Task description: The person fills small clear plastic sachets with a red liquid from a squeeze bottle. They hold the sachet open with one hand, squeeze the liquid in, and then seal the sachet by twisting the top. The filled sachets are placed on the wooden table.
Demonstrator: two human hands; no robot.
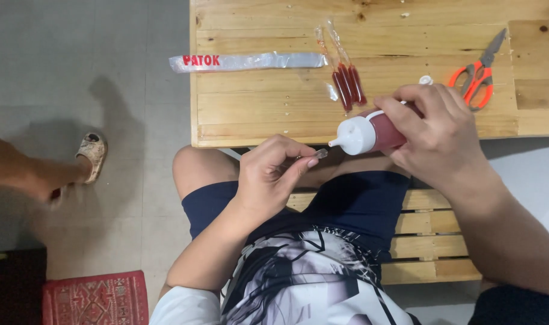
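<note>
The surface is pale yellow wood with darker grain lines and a few brown knots. The bottle in the right hand is dark red with a white nozzle cap. Three thin tubes are clear at the top and dark red below. The scissors have orange handles and grey blades. The plastic strip is clear with red letters. The shorts are navy; the shirt is white with black and grey streaks. The mat is red with a pale geometric pattern. The floor is grey.
</note>
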